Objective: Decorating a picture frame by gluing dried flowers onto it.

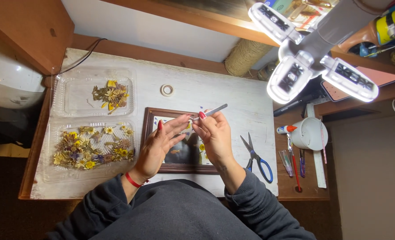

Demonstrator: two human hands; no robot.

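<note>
- The right hand (216,135) is raised over the white surface (233,95), its thumb and fingers pinched around a pair of metal tweezers (211,112) that slant up and to the right.
- The left hand (159,144) sits just beside it with the palm turned up and the fingers loosely curled; its fingertips (184,119) meet the near tip of the tweezers, though whether they grip anything small there cannot be told.
- Both hands hover above a dark wooden picture frame (149,129) lying flat on the surface, with pressed flowers partly visible on its white backing between the wrists.
- A red string bracelet (133,180) circles the left wrist.
- Left of the frame lies an open clear plastic clamshell: the near tray (55,175) is packed with dried yellow, white and purple flowers, and the far tray (73,100) holds 1 small cluster.
- A small roll of tape (167,90) lies beyond the frame, well apart from the hands.
- Blue-handled scissors (256,158) lie just right of the frame, closed, near the right forearm.
- Further right, on the bare wood, stand a white cup (311,133), several pens and a ruler (318,164).
- A 3-panel lamp (311,55) glows over the right side.
</note>
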